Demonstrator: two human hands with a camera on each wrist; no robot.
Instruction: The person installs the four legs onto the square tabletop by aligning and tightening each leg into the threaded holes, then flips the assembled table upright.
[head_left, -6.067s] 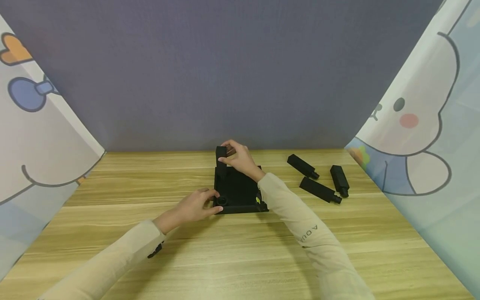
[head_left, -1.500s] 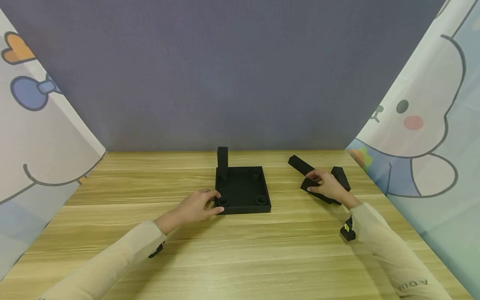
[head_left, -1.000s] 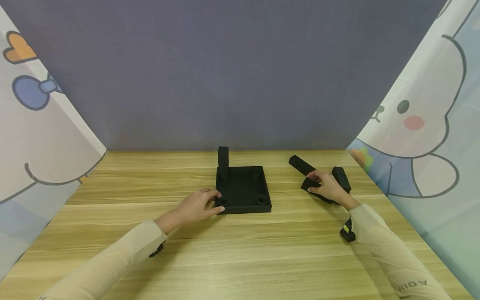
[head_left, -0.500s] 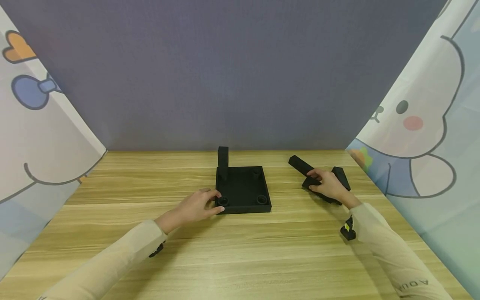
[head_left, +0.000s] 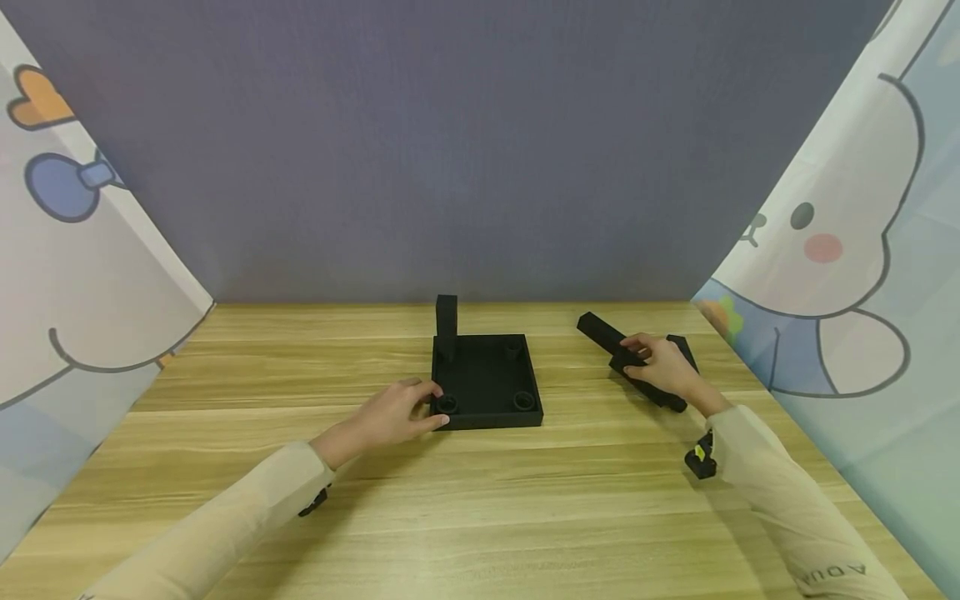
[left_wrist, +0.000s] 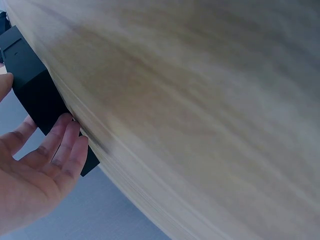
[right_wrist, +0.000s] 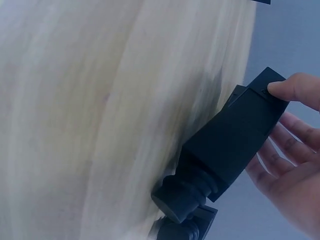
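My left hand grips the near left corner of a shallow black square tray, thumb at its front and fingers along its left side. A black square leg stands upright in the tray's far left corner. Round sockets show in the other corners, such as the near right socket. To the right, my right hand pinches another black leg between thumb and fingers. This one has a threaded round end and slants just over the table in the right wrist view.
Two more black legs lie by the right hand: a back one and a right one, partly hidden behind the hand. The wooden table ends at a grey partition. Printed cartoon panels flank it.
Since 6.1 s ago my right hand has left the upright leg and moved right to the loose ones. Lately the gripped leg has shifted slightly right. My left hand stays put.
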